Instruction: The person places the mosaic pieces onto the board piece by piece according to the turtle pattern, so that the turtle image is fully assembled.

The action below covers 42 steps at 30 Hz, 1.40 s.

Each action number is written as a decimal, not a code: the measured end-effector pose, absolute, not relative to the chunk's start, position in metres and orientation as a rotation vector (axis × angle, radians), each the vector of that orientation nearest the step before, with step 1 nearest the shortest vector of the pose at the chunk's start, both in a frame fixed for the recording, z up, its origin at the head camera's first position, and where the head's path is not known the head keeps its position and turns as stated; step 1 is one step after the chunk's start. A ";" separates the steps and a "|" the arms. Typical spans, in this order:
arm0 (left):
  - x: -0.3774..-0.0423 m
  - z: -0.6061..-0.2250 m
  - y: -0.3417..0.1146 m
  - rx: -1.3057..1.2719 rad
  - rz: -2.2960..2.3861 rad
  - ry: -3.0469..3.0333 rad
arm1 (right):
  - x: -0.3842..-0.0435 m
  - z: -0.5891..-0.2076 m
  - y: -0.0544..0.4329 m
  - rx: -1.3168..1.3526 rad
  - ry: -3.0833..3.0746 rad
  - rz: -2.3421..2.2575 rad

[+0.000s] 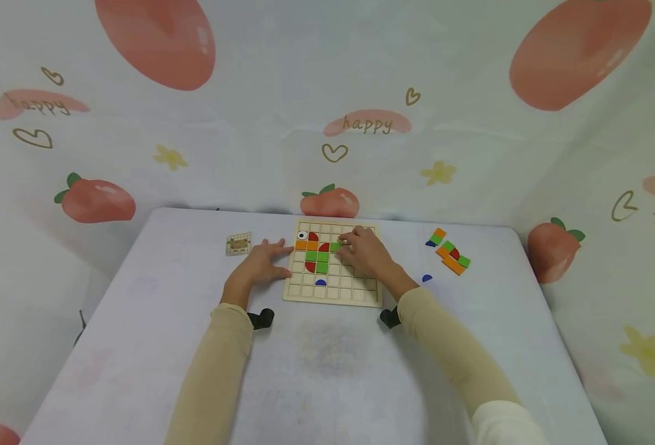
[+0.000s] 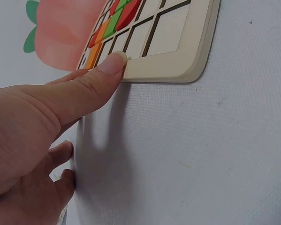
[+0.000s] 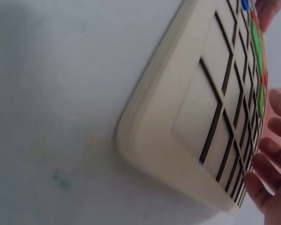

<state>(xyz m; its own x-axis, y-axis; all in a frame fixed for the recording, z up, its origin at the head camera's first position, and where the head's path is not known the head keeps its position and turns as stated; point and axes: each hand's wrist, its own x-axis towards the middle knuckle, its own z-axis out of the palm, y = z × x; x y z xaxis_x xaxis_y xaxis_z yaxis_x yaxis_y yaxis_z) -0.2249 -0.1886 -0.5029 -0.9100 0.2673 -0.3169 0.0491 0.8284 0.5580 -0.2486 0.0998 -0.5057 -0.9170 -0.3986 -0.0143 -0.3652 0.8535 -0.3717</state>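
Note:
A pale wooden grid board (image 1: pixel 355 282) lies on the table, holding orange squares (image 1: pixel 306 245), green squares (image 1: pixel 321 267), red quarter-round pieces (image 1: pixel 310 267), a blue half-round piece (image 1: pixel 320 282) and a white eye tile (image 1: pixel 302 235). My left hand (image 1: pixel 257 264) rests at the board's left edge. In the left wrist view its thumb (image 2: pixel 114 64) touches the rim, fingers spread. Over the board's upper right reaches my right hand (image 1: pixel 367 252), its fingertips beside a green square (image 1: pixel 335 246). The right wrist view shows the fingers (image 3: pixel 267 171) loosely bent and apart, with no piece visible between them.
A small picture card (image 1: pixel 238 243) lies left of the board. Off to the right are several loose orange, green, red and blue pieces (image 1: pixel 454 266), plus a lone blue half-round piece (image 1: pixel 427 278). A printed cloth backdrop (image 1: pixel 271 123) rises behind the table.

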 end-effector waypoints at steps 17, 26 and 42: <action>-0.225 -0.501 -0.188 0.224 0.803 2.610 | -0.246 -0.501 0.134 -0.549 2.979 -0.156; -0.224 -0.503 -0.189 0.226 0.800 2.611 | -0.247 -0.503 0.166 -0.422 2.965 -0.157; -0.224 -0.501 -0.188 0.216 0.802 2.606 | -0.246 -0.512 0.231 -0.270 2.949 -0.230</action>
